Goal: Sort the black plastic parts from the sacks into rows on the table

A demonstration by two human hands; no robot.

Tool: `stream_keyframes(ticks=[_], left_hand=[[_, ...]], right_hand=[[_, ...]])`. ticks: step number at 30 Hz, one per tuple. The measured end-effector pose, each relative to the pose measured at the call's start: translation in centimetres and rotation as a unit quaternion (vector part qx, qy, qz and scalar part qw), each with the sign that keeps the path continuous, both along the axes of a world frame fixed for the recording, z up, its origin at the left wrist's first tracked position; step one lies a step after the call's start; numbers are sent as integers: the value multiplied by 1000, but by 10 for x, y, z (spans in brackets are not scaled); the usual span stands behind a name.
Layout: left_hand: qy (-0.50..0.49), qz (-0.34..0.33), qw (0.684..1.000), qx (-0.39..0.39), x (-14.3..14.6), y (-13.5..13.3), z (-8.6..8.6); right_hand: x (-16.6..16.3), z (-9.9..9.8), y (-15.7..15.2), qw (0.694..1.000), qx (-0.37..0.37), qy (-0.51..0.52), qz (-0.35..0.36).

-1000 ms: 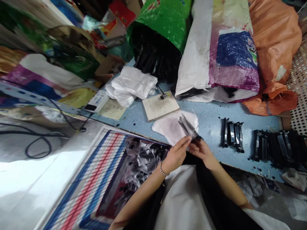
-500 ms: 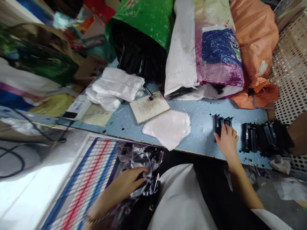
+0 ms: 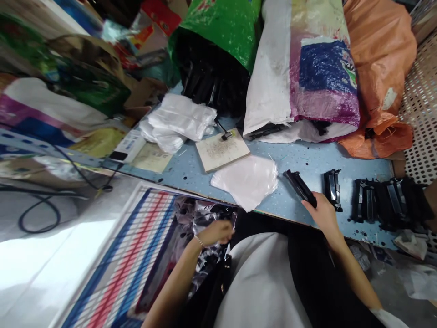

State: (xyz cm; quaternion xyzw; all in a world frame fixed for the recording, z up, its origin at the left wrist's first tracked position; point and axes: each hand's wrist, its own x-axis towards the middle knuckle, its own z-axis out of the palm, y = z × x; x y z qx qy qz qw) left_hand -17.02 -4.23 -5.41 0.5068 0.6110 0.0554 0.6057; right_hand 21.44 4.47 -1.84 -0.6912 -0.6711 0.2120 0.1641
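My right hand (image 3: 322, 214) is closed on the near end of a long black plastic part (image 3: 299, 186), which slants up and left over the table. Just right of it stands another black plastic part (image 3: 332, 189). Farther right, several similar parts sit in a row (image 3: 378, 200). My left hand (image 3: 218, 231) is over a bundle of dark parts in clear plastic wrap (image 3: 201, 214), below the table edge. Its fingers look curled but are smeared, so what they hold, if anything, does not show.
A fan of white plastic bags (image 3: 247, 182) lies at the table's front edge, beside a board (image 3: 223, 150) with a small black clip. Behind are a stack of folded bags (image 3: 184, 116), a green sack (image 3: 221, 32) of black parts, a white sack (image 3: 269, 77) and an orange sack (image 3: 378, 68).
My right hand has drawn a black part leftward, away from the one beside it, and tilted it. My left hand has moved up and right, its fingers going from spread to curled. The view has shifted slightly.
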Motion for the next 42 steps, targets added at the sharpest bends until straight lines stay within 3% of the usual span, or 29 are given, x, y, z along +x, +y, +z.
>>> stream_keyframes(ticks=[1, 3, 5, 7, 10, 14, 16, 18, 20, 22, 24, 27, 29, 31, 36, 38, 40, 42], left_hand=[[-15, 7, 999, 47, 9, 16, 6], [7, 58, 967, 246, 35, 50, 18], [96, 85, 900, 416, 64, 81, 25], [141, 76, 864, 477, 82, 104, 23], [103, 105, 877, 457, 80, 121, 14], [6, 188, 921, 341, 55, 127, 6], [-26, 215, 930, 297, 50, 127, 6], [-32, 231, 922, 309, 50, 125, 7], [-1, 200, 905, 376, 52, 121, 7], [67, 125, 879, 454, 53, 115, 7], [140, 63, 849, 505, 53, 108, 9], [178, 16, 823, 539, 53, 96, 16], [167, 6, 811, 560, 56, 84, 26], [139, -5, 801, 583, 63, 70, 39], [13, -116, 791, 601, 90, 44, 56], [-9, -150, 794, 589, 99, 42, 55], [-10, -145, 800, 583, 100, 40, 60], [-10, -106, 817, 567, 86, 32, 74]], right_hand=[[-5, 2, 2, 997, -35, 63, -10], [-18, 5, 5, 969, -106, 222, -29], [-33, 9, 4, 909, -156, 385, -34], [-42, 10, -1, 845, -190, 498, -34], [-45, 11, -12, 775, -250, 578, -54], [-48, 10, -21, 675, -322, 660, -72], [-57, 11, -21, 600, -369, 709, -51], [-69, 9, -20, 509, -432, 744, -20], [-81, 4, -18, 425, -503, 753, -11], [-90, -5, -17, 365, -556, 746, -30], [-96, -14, -16, 328, -580, 744, -49], [-100, -23, -15, 303, -581, 755, -33], [-103, -24, -15, 311, -564, 765, 1], [-106, -20, -12, 361, -523, 772, 30], [-113, 1, -11, 699, -319, 639, 39], [-113, 15, -18, 803, -225, 549, 43], [-109, 30, -27, 864, -184, 457, 100], [-97, 43, -33, 860, -223, 413, 198]])
